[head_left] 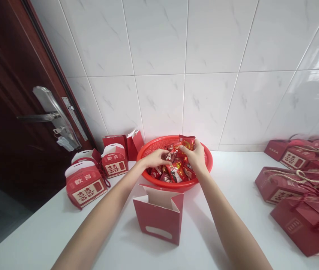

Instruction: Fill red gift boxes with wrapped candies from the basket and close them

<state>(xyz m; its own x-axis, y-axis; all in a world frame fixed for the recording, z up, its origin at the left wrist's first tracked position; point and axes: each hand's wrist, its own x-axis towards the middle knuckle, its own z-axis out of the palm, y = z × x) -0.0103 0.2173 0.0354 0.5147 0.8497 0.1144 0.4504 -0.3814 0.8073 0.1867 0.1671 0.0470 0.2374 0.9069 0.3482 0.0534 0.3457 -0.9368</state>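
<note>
A red plastic basket (208, 163) stands against the tiled wall, holding many shiny wrapped candies (177, 171), mostly red and gold. Over its left side, my left hand (156, 158) has its fingers closed on a small brownish-red wrapped candy (171, 156). My right hand (197, 154), at the right side of the basket, pinches a larger red candy packet (186, 141) with gold print, raised above the pile. In front of the basket, between my forearms, a red paper gift bag (159, 214) stands upright with its top open and a white oval cut-out low on its front.
Red gift boxes (87, 185) with white tops and a pair of red paper bags (135, 145) stand at the left. Several tied red boxes (302, 221) crowd the right side. A dark wooden door (10, 75) with a metal handle is at far left, beside the white table (114, 240).
</note>
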